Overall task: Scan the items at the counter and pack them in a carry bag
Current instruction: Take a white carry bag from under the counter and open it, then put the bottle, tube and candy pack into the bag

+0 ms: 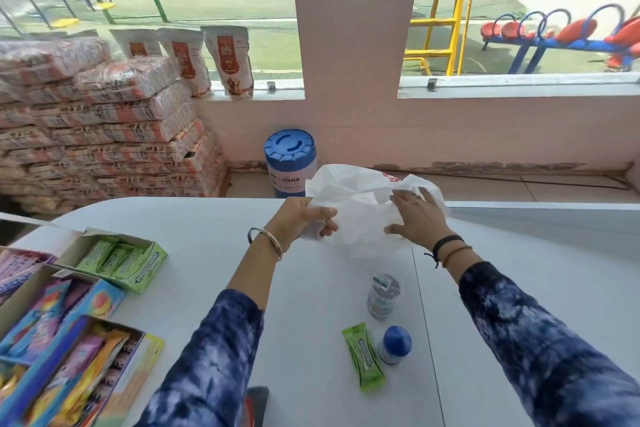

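Setting: a white counter [207, 253] seen from above, with a pink wall and windows beyond it.
Carry bag: a thin white plastic bag [360, 215] sits at the far middle of the counter, crumpled and partly raised, held between both hands.
Left hand: the left hand [301, 218] is closed around the bag's left edge, thumb and fingers pinching a bunch of the plastic; a metal bangle circles the wrist.
Right hand: the right hand [417, 218] lies on the bag's right side, fingers spread and pushed into the plastic; whether it grips the bag cannot be told. Dark bands circle the wrist.
Items to pack: three things wait on the counter nearer than the bag, between the forearms. A small pale tub [382, 295] stands farthest. Nearer, a green gum pack [363, 357] lies flat, just left of a small bottle with a blue cap [394, 345].
Left side: open display boxes [114, 260] of gum and bright sweets stand along the counter's left edge.
Background: stacked sacks [104, 132] at far left; a blue-lidded tub [291, 159] stands on the floor beyond the counter.
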Tool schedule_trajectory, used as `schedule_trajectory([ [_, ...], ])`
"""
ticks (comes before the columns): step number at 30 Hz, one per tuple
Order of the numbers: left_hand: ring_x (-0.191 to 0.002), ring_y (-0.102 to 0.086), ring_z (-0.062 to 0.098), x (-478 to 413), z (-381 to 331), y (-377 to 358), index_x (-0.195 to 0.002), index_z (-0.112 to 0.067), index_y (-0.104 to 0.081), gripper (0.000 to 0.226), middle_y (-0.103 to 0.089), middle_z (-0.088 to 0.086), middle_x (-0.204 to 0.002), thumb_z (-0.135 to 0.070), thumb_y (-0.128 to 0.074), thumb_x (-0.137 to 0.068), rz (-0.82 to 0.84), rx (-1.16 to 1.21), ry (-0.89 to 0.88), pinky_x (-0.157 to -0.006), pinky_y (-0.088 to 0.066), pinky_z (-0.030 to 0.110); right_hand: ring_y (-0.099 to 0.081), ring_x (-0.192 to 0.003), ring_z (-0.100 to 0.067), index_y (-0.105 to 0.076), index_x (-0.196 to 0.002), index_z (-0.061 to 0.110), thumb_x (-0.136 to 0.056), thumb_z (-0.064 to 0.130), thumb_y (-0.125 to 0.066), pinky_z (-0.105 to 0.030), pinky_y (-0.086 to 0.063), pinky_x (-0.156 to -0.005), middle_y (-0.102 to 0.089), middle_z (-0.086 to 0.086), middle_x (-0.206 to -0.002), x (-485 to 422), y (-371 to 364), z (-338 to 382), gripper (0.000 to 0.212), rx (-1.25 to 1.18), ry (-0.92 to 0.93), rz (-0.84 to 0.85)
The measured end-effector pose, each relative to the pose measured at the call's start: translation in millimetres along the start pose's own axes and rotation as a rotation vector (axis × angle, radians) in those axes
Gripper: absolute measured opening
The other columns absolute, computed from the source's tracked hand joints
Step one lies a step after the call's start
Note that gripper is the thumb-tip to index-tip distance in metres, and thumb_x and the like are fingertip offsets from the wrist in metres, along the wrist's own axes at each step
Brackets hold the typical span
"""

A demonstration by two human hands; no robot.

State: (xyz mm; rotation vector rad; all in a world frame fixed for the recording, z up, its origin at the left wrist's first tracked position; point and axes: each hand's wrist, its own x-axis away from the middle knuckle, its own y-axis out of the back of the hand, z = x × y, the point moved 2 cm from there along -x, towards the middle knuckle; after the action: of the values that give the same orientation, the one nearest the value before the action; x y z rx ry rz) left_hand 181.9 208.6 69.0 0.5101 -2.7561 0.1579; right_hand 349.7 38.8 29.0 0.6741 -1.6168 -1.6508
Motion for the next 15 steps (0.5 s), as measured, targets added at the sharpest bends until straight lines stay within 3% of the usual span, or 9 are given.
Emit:
schedule_trajectory([
  [2, -0.063, -0.069, 0.016, -0.6, 4.7, -4.1, -0.087, -0.002, -0.068, 0.012, -0.076, 0.005, -0.071, -0.013, -0.066, -0.081, -0.012, 0.067, -0.006, -0.063, -0.056, 0.025, -0.043, -0.132, -0.024, -0.047, -0.131, 0.011, -0.085, 0.041, -0.061, -0.039, -0.023, -0.112, -0.047, -0.008, -0.142, 13.0, 5.4, 11.7, 0.056, -0.135, 0.140, -0.140],
  [4, -0.070, -0.072, 0.016, -1.8, 10.1, -8.0, -0.092, -0.002, -0.068, 0.013, -0.077, 0.004, -0.076, -0.011, -0.064, -0.083, -0.015, 0.157, 0.000, -0.064, -0.058, 0.025, -0.060, -0.101, -0.026, -0.059, -0.113, 0.014, -0.081, 0.043, -0.065, -0.036, -0.041, -0.086, -0.063, -0.006, -0.117, 38.7, 14.0, 29.6, 0.044, -0.246, 0.251, -0.299],
  [6, -0.070, -0.072, 0.015, 1.0, 14.1, -12.1, -0.092, -0.003, -0.068, 0.012, -0.078, 0.003, -0.076, -0.009, -0.062, -0.084, -0.014, 0.197, 0.008, -0.064, -0.059, 0.024, -0.056, -0.077, -0.019, -0.059, -0.100, 0.018, -0.072, 0.059, -0.066, -0.029, -0.041, -0.067, -0.063, 0.000, -0.098, 66.9, 15.2, 43.5, 0.051, -0.255, 0.265, -0.213],
  [8, -0.071, -0.072, 0.016, 4.2, 16.9, -15.2, -0.092, -0.002, -0.068, 0.012, -0.077, 0.004, -0.076, -0.009, -0.061, -0.084, -0.010, 0.225, 0.006, -0.065, -0.059, 0.025, -0.055, -0.079, -0.018, -0.053, -0.105, 0.021, -0.064, 0.070, -0.064, -0.029, -0.042, -0.065, -0.059, 0.003, -0.099, 85.6, 4.3, 51.9, 0.065, -0.130, 0.196, 0.034],
  [10, -0.072, -0.072, 0.016, 7.8, 18.2, -16.7, -0.093, -0.002, -0.067, 0.013, -0.077, 0.005, -0.077, -0.009, -0.060, -0.085, -0.008, 0.257, 0.003, -0.067, -0.059, 0.025, -0.056, -0.082, -0.021, -0.049, -0.108, 0.020, -0.065, 0.063, -0.066, -0.030, -0.041, -0.065, -0.059, 0.001, -0.105, 95.6, -7.5, 54.5, 0.063, -0.059, 0.142, 0.157],
  [13, -0.070, -0.072, 0.016, 11.4, 19.9, -16.0, -0.095, -0.001, -0.066, 0.013, -0.077, 0.005, -0.075, -0.008, -0.058, -0.086, -0.022, 0.284, 0.017, -0.067, -0.060, 0.024, -0.054, -0.077, -0.021, -0.051, -0.102, 0.018, -0.069, 0.046, -0.068, -0.029, -0.040, -0.060, -0.062, -0.002, -0.101, 105.0, -2.7, 54.4, 0.047, -0.176, 0.116, 0.129],
  [15, -0.067, -0.072, 0.014, 13.4, 21.5, -14.3, -0.093, -0.002, -0.065, 0.013, -0.077, 0.003, -0.073, -0.009, -0.056, -0.088, -0.029, 0.284, 0.027, -0.065, -0.060, 0.024, -0.059, -0.078, -0.022, -0.050, -0.103, 0.018, -0.067, 0.044, -0.072, -0.030, -0.049, -0.061, -0.063, -0.001, -0.097, 109.6, 14.9, 52.9, 0.050, -0.313, 0.085, 0.035],
])
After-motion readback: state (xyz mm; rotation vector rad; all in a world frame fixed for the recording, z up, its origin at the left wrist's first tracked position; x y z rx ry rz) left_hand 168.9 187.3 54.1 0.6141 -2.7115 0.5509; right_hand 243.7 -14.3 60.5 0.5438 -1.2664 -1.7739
